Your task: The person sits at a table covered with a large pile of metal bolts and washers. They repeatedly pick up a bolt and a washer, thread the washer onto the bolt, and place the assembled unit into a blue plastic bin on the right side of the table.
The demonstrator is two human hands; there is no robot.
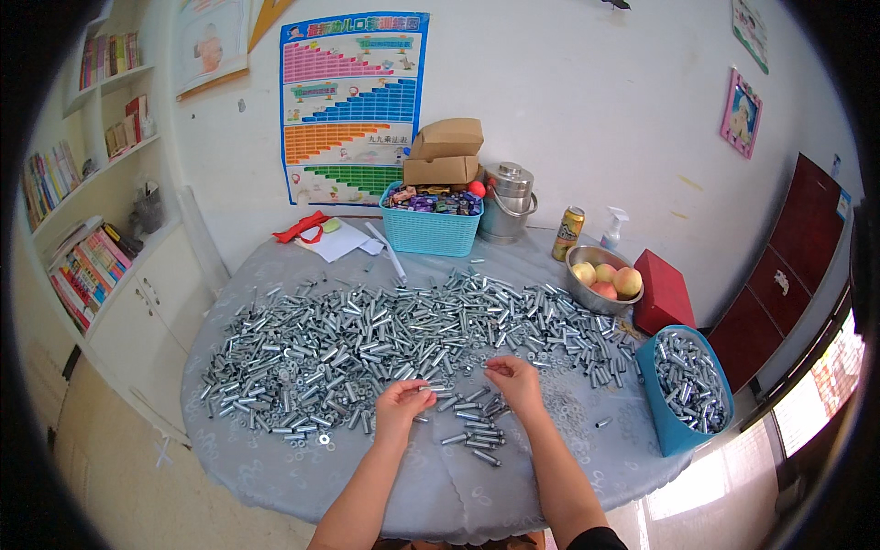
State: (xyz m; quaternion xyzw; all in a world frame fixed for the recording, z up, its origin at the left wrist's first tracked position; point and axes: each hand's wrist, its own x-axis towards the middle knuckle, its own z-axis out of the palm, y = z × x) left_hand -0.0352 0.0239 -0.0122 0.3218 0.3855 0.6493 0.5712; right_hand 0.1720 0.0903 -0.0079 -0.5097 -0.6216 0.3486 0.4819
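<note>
Metal fasteners (367,335) lie in a broad, loose heap across the middle of the table (275,477), with a smaller group (477,431) nearer you, between your forearms. Your left hand (401,406) is drawn into a narrow pinch, thumb against fingers, and seems to have one silver fastener at its tips. Your right hand (516,381) is also curled to a pinch, apart from the left and a little farther forward; whether it grips a tiny part, the view is too coarse for you to tell. Loose washers (561,403) are scattered to the right of that hand, and beyond them a blue basket (674,438) is filled with similar metal pieces.

The step in hand looks like working on small parts one at a time. Judging from this pose, your next move calls for steady fingertips and good alignment if two pieces are to meet.
</note>
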